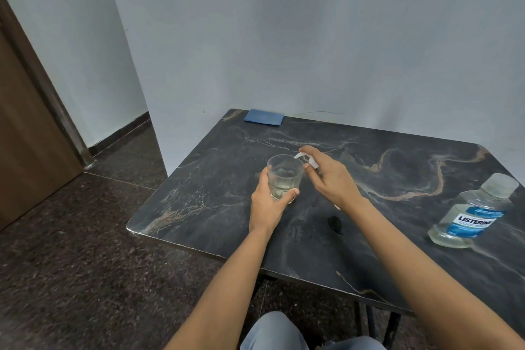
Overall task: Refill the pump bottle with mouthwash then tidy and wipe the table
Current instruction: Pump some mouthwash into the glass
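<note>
A clear glass tumbler [285,176] with a little pale liquid at its bottom stands on the dark marble table [227,156]; my left hand [268,203] is wrapped around it. My right hand [331,176] is closed over the pump bottle, of which only the white pump head [304,157] shows, its nozzle pointing over the tumbler's rim. The bottle body is hidden behind my hand. A capped Listerine mouthwash bottle [473,213] stands at the right edge, nearly drained. A folded blue cloth [264,117] lies at the far left corner.
A small dark object [334,223] lies on the table near my right forearm. The table stands against a pale wall. A brown door [25,136] and speckled floor are to the left. My knee [274,332] shows below the front edge.
</note>
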Demonstrator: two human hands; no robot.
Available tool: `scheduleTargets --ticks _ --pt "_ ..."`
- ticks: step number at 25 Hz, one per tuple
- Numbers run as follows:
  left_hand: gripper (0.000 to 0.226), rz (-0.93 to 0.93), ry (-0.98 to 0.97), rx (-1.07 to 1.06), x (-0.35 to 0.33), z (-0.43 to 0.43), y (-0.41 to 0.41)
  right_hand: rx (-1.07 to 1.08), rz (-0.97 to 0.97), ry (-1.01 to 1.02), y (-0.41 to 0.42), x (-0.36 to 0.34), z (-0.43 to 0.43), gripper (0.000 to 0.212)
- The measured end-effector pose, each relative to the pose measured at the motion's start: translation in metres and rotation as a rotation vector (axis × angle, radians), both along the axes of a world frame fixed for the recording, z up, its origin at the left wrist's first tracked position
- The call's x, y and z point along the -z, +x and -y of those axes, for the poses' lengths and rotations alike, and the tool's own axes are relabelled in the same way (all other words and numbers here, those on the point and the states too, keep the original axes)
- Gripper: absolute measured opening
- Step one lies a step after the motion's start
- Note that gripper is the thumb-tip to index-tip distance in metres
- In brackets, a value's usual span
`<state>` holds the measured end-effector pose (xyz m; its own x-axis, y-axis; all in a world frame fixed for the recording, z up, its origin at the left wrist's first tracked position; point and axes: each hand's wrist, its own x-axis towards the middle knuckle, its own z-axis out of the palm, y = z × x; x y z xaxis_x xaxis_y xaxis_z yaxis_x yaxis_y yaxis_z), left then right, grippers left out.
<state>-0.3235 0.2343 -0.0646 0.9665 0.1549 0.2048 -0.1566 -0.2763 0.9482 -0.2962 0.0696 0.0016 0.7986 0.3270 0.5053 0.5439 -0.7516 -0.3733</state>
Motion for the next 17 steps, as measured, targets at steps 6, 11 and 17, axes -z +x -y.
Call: scheduleTargets --ticks 6,11,17 --pt "0.086 -0.007 0.009 -0.005 0.0008 0.0 0.0009 -0.038 -0.015 0.032 0.0 0.0023 0.0012 0.024" --pt "0.085 0.0 0.011 -0.005 0.0006 -0.0002 0.0003 -0.028 0.03 0.055 -0.001 0.0061 0.0008 0.022" --pt "0.088 -0.009 0.012 -0.001 0.0009 0.0 0.0 -0.045 0.011 0.066 -0.0023 0.0051 0.0015 0.031"
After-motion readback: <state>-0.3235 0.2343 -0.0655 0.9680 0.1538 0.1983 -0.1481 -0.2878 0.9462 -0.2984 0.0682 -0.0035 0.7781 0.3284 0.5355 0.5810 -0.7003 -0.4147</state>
